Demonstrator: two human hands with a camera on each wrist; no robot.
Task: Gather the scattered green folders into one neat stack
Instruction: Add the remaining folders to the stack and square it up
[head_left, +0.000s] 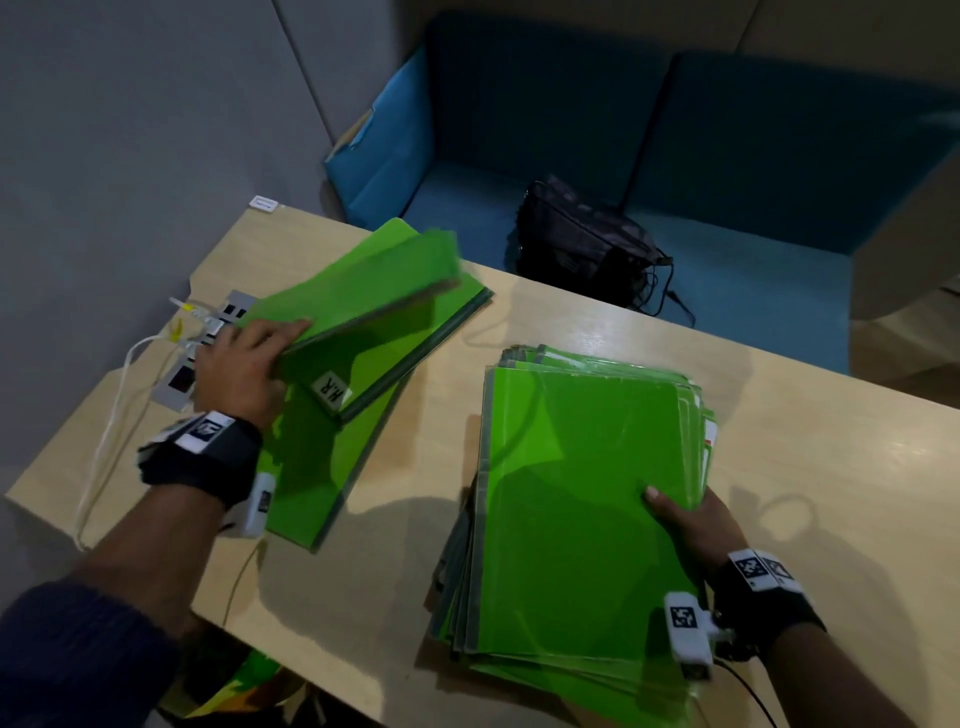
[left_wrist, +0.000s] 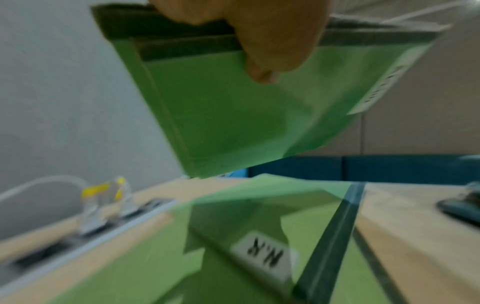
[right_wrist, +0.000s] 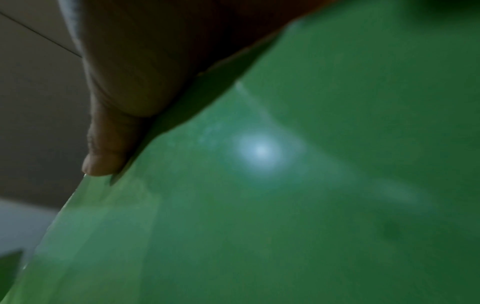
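Most of the job looks done — the big stack of green folders (head_left: 587, 499) sits on the desk (head_left: 831, 467) under your right hand (head_left: 691, 519), thumb on top, fingers hidden, while your left hand (head_left: 244, 364) pinches a lifted folder (head_left: 358, 291) above two folders (head_left: 332, 441) left to gather.

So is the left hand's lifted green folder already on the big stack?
No, the left hand holds the lifted green plastic folder apart from it.

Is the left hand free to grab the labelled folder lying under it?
Probably not yet: the left hand already grips a lifted folder above the labelled folder; nothing else blocks it.
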